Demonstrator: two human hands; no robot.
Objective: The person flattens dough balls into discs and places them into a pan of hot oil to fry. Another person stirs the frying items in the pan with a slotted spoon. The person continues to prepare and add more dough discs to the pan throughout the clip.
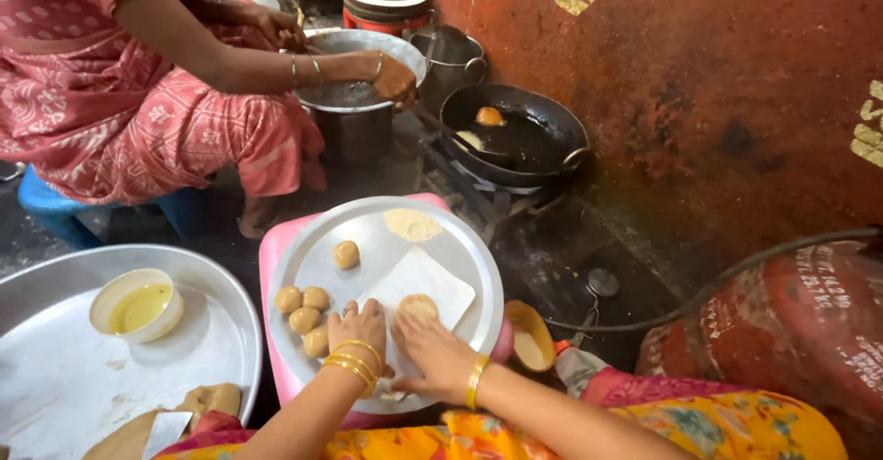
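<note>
Head view: both my hands flatten a dough disc on the steel plate.

My left hand (361, 324) lies spread, fingers flat on the white sheet (418, 287), gripping nothing; my right hand (432, 348) presses open-palmed at the flattened dough disc (418, 306), which sits on the sheet at about 5 o'clock on the round steel plate (386, 239). Dough balls (305, 309) cluster at 8 o'clock, one more ball (346, 254) near the centre. I judge even pressure from the middle outward keeps the disc round. At 12 o'clock another person's hand (394, 75) tends the frying pan (515, 133).
</note>
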